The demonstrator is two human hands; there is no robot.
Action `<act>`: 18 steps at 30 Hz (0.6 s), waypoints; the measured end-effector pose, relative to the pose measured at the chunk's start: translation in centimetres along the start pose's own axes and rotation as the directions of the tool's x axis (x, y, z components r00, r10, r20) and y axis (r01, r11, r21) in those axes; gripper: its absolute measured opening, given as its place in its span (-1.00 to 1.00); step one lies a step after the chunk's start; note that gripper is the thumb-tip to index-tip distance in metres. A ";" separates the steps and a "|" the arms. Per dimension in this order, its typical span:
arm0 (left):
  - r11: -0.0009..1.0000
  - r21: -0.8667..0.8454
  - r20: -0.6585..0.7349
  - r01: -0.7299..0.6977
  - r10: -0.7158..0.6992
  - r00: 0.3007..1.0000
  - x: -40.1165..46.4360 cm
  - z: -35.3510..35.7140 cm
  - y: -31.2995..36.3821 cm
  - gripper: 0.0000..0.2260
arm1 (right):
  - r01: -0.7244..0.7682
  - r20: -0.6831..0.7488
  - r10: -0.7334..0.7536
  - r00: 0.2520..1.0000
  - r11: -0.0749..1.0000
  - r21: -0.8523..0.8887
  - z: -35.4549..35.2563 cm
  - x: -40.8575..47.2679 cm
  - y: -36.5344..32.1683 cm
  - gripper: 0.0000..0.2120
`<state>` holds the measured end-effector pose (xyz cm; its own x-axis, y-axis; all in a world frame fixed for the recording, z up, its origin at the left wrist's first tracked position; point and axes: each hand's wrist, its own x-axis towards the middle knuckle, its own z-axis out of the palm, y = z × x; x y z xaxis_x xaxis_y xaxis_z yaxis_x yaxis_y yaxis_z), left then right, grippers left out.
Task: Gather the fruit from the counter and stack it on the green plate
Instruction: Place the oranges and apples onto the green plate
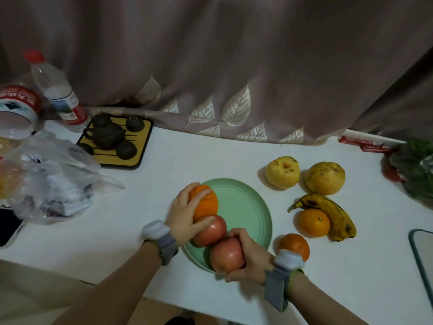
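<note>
The green plate (243, 207) sits in the middle of the white counter. My left hand (182, 216) grips an orange (206, 202) over the plate's left rim, just above a red apple (210, 231) that lies on the plate. My right hand (248, 261) holds a second red apple (226, 255) at the plate's near edge, touching the first. On the counter to the right lie two yellow pears (282, 172) (325, 178), a spotted banana (332, 214), an orange (313, 222) against it, and another orange (295, 245) behind my right wrist.
A tea tray with a dark teapot and cups (112, 141) stands at the back left beside a water bottle (58, 90). A clear plastic bag (46, 179) lies left. Bagged greens (414, 167) sit far right, with a teal-edged board (421, 259) nearer. A curtain hangs behind.
</note>
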<state>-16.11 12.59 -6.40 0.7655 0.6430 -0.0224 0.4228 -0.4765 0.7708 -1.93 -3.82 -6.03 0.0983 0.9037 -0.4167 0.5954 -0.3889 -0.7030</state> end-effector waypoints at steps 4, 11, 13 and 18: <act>0.999 0.033 0.015 -0.019 0.018 1.000 0.0 0.2 0.0 -0.47 | 0.018 0.011 -0.018 1.000 1.000 -0.002 0.4 -0.1 -0.8 0.06; 0.929 -0.269 -0.069 0.253 -0.281 0.957 -1.2 1.4 0.6 -0.27 | -0.015 -0.024 0.020 1.000 0.977 0.214 -0.2 0.2 -1.3 -0.24; 0.882 -0.340 -0.068 0.327 -0.370 0.927 -1.4 1.7 0.9 -0.27 | -0.041 -0.010 0.044 0.999 0.971 0.234 -0.1 0.8 -1.5 -0.32; 0.861 -0.365 -0.093 0.355 -0.413 0.906 -1.2 1.5 1.8 -0.28 | -0.052 0.014 0.050 0.999 0.944 0.326 0.1 3.3 -2.7 -0.27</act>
<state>-15.57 10.06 -5.94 0.4740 0.8349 -0.2797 0.4587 0.0370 0.8878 -3.33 0.19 -5.54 0.1167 0.8807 -0.4591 0.2968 -0.4721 -0.8301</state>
